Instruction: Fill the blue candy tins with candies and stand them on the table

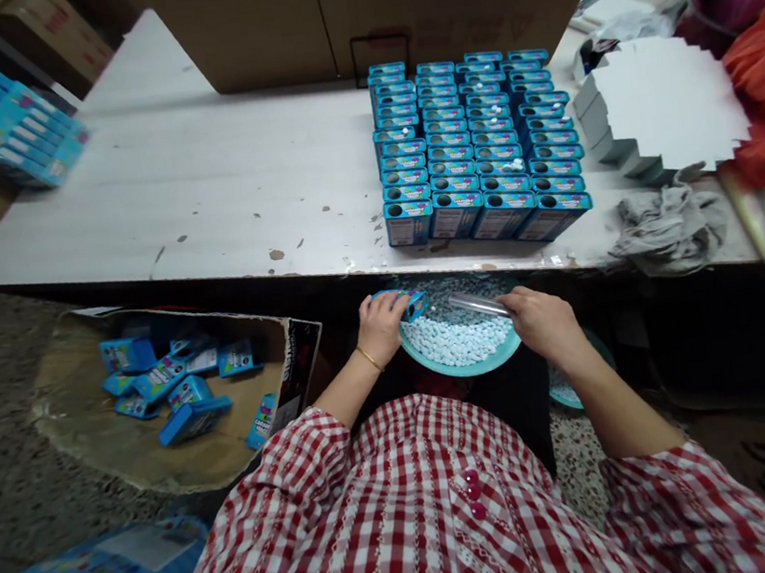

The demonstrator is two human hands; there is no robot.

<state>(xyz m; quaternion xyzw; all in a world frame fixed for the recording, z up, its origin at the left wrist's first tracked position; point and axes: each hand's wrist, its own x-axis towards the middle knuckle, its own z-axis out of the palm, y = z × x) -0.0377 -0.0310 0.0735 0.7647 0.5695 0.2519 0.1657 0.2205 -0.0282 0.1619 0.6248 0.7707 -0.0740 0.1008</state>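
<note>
My left hand [379, 326] is closed round a small blue box [411, 302], held over the rim of a teal bowl [464, 368] full of small pale blue-white pellets. My right hand [542, 322] grips a clear plastic tube [478, 304] that lies across the bowl and points toward the box. The bowl rests in my lap, just below the table's front edge. On the white table [200, 188] above stand several rows of the same blue boxes [473, 148], upright with round holes on top.
An open cardboard box [172, 399] with several loose blue boxes sits on the floor at the left. A stack of blue boxes [1, 121] lies far left. Folded white cartons [661, 104], a grey rag [667, 225] and large cardboard boxes [380, 5] crowd the table.
</note>
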